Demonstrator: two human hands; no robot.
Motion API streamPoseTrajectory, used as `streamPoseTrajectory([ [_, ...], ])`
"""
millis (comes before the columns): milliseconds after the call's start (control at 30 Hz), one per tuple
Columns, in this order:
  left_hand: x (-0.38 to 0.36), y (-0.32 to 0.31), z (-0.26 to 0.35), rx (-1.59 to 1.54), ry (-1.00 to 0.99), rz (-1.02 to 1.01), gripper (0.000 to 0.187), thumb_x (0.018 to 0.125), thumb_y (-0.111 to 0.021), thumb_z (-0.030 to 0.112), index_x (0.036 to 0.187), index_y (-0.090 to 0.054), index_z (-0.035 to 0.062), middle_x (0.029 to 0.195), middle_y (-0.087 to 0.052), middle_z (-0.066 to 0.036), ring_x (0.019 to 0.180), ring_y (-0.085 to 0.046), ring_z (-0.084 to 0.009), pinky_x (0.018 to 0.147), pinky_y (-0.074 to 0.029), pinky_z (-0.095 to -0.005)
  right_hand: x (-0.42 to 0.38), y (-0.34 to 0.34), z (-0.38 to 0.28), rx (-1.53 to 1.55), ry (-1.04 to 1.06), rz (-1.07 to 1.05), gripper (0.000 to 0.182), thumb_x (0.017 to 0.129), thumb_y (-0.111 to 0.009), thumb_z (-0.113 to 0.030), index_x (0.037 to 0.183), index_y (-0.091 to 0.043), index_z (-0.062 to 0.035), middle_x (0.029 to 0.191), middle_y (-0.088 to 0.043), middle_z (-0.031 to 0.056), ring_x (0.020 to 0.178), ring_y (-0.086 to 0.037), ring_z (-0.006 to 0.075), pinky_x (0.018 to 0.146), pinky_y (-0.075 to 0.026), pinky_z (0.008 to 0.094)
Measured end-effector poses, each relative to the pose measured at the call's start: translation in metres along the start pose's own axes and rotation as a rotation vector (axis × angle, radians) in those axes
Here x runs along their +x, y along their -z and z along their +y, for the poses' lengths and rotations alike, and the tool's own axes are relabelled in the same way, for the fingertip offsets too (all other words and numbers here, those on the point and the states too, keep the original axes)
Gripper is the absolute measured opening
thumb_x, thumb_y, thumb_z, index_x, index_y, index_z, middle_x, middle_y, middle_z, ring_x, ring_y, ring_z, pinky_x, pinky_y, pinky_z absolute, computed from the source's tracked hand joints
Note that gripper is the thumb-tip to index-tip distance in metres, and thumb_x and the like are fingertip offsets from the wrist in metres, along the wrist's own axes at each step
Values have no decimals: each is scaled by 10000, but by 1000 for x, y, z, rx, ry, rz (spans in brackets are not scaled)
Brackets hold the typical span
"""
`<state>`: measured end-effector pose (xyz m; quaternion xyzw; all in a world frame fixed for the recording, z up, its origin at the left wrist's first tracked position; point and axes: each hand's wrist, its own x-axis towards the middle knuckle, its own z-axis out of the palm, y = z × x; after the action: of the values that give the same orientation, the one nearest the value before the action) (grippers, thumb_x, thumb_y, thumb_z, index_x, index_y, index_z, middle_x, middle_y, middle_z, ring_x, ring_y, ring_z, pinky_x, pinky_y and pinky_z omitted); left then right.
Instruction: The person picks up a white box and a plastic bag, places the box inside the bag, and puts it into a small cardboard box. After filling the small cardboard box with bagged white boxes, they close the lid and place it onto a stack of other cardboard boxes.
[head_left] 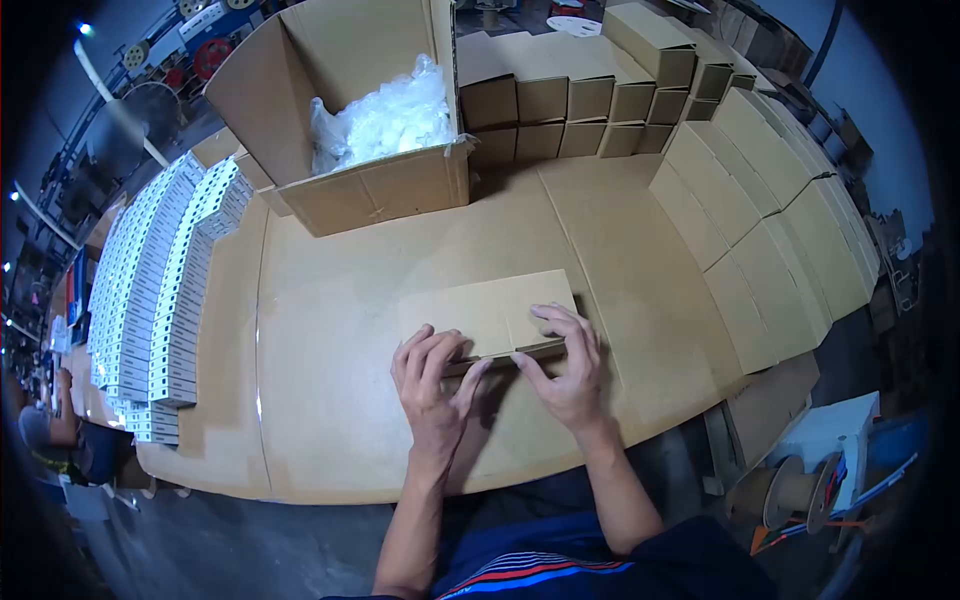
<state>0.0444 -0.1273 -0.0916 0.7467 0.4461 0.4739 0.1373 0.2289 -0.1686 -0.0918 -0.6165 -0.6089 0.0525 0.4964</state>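
A flat brown cardboard box [490, 308] lies on the cardboard-covered table in front of me, with its lid flap down along the near side. My left hand [430, 385] grips the near left corner, curled fingers on top and thumb at the front edge. At the near right part, my right hand [570, 372] holds the same box, its fingertips on the lid and its thumb against the front edge. Both thumbs are close together at the front seam. What is inside the box is hidden.
A large open carton [390, 190] with clear plastic bags [390, 120] stands at the back. Stacked white small boxes [170, 290] line the left side. Brown boxes are piled at the back [540, 100] and right [770, 260]. A cable spool [785, 492] sits below right; a person [65, 425] is far left.
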Motion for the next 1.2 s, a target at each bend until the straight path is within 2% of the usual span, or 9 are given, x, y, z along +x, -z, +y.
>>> streamPoseTrajectory([
  [267, 9, -9, 3, 108, -76, 18, 421, 662, -932, 207, 1055, -797, 142, 1024, -647, -37, 1152, -518, -320, 966, -490, -446, 34, 17, 26, 61, 25, -172, 539, 600, -990, -272, 854, -561, -67, 1560, -450, 231, 1296, -554, 404, 995, -504, 446],
  [367, 11, -7, 3, 127, -79, 9, 381, 658, -927, 198, 1011, -798, 136, 1010, -646, -30, 1114, -521, -308, 930, -489, -441, 45, 22, 32, 107, 1, -272, 597, 596, -993, -317, 831, -506, -65, 1529, -451, 256, 1387, -471, 432, 1101, -421, 474],
  [500, 14, -13, 1, 94, -58, 9, 339, 663, -922, 180, 972, -798, 116, 985, -651, -36, 1074, -534, -298, 901, -497, -436, 57, 20, 36, 43, 99, -224, 691, 537, -1013, -351, 863, -475, -66, 1280, -573, 188, 1194, -572, 383, 996, -476, 449],
  [633, 19, -12, -5, 65, -74, 6, 324, 666, -919, 165, 960, -799, 100, 968, -658, -43, 1043, -548, -285, 879, -504, -426, 56, 17, 35, 30, 43, -250, 711, 525, -1013, -382, 859, -467, -73, 1314, -559, 201, 1228, -552, 388, 1021, -463, 458],
  [767, 26, -2, 3, -2, -64, -30, 317, 689, -904, 118, 990, -805, 98, 989, -660, -53, 1024, -576, -285, 875, -510, -426, 54, 17, 37, 19, 73, -228, 702, 543, -1006, -368, 898, -489, -53, 1312, -530, 189, 1249, -516, 394, 1035, -454, 460],
  [900, 23, 4, -2, -95, 41, -81, 256, 747, -872, 63, 993, -803, 69, 1272, -594, -135, 1240, -579, -318, 1042, -509, -434, 53, 19, 38, 33, 24, -264, 717, 545, -1001, -354, 962, -501, -53, 1340, -509, 168, 1286, -488, 380, 1077, -430, 458],
  [1033, 27, 7, -14, 72, -45, -18, 472, 725, -882, 27, 1165, -718, 67, 1420, -489, -210, 1321, -550, -358, 1073, -521, -442, 45, 22, 39, 43, -11, -249, 730, 569, -996, -298, 1049, -499, -62, 1363, -491, 143, 1303, -475, 364, 1099, -421, 447],
  [1067, 23, 2, -21, -230, 173, -67, 611, 771, -845, -25, 1326, -602, 52, 1445, -490, -218, 1290, -577, -335, 1075, -511, -419, 43, 24, 38, 52, -37, -247, 734, 579, -992, -284, 1072, -496, -60, 1362, -491, 142, 1307, -474, 363, 1103, -420, 446],
  [1200, 39, -21, -41, -520, 436, -128, 580, 886, -748, -42, 1406, -493, -25, 1409, -554, -228, 1265, -597, -295, 1051, -510, -386, 24, 38, 55, 79, -101, -140, 761, 634, -967, -205, 1203, -478, -75, 1425, -464, 159, 1368, -448, 375, 1128, -408, 443],
])
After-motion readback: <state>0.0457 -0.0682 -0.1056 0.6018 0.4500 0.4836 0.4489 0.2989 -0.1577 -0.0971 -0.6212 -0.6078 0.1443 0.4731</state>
